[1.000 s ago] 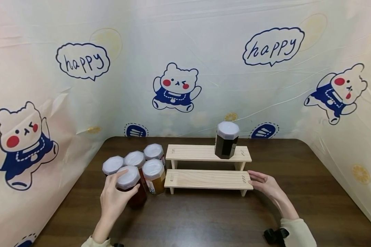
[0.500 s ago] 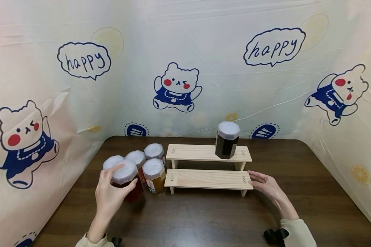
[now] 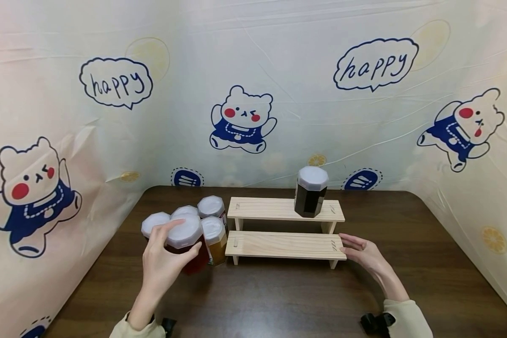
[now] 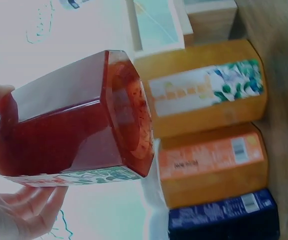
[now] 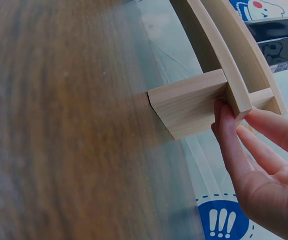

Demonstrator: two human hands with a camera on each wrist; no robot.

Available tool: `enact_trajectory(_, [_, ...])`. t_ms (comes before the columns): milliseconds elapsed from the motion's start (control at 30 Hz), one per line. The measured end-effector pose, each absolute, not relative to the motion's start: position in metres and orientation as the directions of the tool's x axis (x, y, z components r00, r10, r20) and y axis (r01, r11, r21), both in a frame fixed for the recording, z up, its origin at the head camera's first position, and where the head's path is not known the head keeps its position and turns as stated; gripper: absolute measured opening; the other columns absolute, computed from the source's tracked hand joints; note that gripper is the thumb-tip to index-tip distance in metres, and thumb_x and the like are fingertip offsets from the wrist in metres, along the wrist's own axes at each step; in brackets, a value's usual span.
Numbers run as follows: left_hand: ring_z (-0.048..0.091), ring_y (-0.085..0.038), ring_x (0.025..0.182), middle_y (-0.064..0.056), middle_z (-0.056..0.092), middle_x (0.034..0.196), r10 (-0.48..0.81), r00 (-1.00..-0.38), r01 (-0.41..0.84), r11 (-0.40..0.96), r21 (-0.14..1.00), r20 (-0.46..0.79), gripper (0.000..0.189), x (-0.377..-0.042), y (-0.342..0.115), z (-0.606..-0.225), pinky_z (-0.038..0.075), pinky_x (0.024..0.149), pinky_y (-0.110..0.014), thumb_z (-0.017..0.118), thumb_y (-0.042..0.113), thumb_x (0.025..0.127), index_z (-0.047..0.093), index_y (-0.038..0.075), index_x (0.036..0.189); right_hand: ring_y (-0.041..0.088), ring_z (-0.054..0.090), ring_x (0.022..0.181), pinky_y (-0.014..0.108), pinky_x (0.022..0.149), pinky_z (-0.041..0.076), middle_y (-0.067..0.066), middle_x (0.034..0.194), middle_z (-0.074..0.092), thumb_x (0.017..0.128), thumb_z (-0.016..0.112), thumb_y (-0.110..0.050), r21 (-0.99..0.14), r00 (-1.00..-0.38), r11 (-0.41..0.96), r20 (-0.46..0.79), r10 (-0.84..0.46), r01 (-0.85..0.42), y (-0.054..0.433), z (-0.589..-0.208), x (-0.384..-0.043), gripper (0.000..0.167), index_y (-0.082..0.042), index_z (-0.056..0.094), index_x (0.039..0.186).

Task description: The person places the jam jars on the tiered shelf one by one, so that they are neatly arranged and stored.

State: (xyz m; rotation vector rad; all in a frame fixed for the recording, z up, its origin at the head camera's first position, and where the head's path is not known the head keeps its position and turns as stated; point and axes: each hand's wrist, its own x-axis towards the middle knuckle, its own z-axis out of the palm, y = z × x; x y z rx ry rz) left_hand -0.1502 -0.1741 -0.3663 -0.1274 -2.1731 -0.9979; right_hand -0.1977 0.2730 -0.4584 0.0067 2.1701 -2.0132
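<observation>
My left hand (image 3: 160,265) grips a jar of red jam (image 4: 68,130) near its pale octagonal lid, fingers on one side and thumb on the other. In the left wrist view the jar is tilted and its base shows, off the table. Behind it stand other lidded jars, among them an amber jar (image 3: 216,246) with a flowered label. On the right, my right hand (image 3: 363,253) pinches the end of the lower step of a two-step wooden rack (image 3: 285,245), thumb and fingers on opposite faces of the board (image 5: 236,85).
A dark jar (image 3: 309,199) with a pale lid stands on the upper step (image 3: 262,206), toward its right end. Several jars cluster left of the rack, including a back jar (image 3: 211,206) close to it. A printed cloth (image 3: 300,131) hangs behind the brown table (image 3: 279,300).
My left hand has raised the red jam jar and shifted it rightward, so it now overlaps the amber jar in the head view. The right hand stays at the rack's end.
</observation>
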Motion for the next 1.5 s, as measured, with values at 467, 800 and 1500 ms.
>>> enact_trajectory(467, [0.052,-0.018,0.093,-0.003,0.052,0.098,-0.132,-0.792,0.392,0.639,0.662,0.596,0.054,-0.150,-0.143,-0.353,0.040,0.071,-0.033,0.083,0.014,0.052,0.060,0.016,0.101,0.002,0.056,0.094,0.023,0.078,0.047,0.025,0.130,0.040,0.082,0.062,-0.011,-0.985,-0.980,0.095,-0.157,-0.125,0.146,0.275,-0.459,-0.198,0.062,0.009,0.032,0.132])
enact_trajectory(800, [0.052,-0.020,0.084,-0.006,0.051,0.093,-0.078,-0.783,0.445,0.621,0.645,0.617,0.056,-0.160,-0.126,-0.348,0.040,0.065,-0.035,0.084,0.016,0.052,0.060,0.014,0.103,0.003,0.056,0.094,0.024,0.077,0.047,0.024,0.129,0.041,0.082,0.062,-0.010,-0.986,-0.980,0.087,-0.150,-0.133,0.139,0.275,-0.459,-0.198,0.062,0.010,0.032,0.132])
enact_trajectory(1500, [0.050,-0.022,0.092,-0.008,0.050,0.102,0.003,-0.803,0.508,0.525,0.683,0.596,0.052,-0.189,-0.091,-0.331,0.047,0.072,-0.042,0.080,0.020,0.061,0.058,0.017,0.107,0.002,0.056,0.093,0.023,0.077,0.047,0.025,0.129,0.041,0.082,0.061,-0.010,-0.986,-0.981,0.100,-0.146,-0.130,0.134,0.274,-0.457,-0.196,0.060,0.009,0.032,0.131])
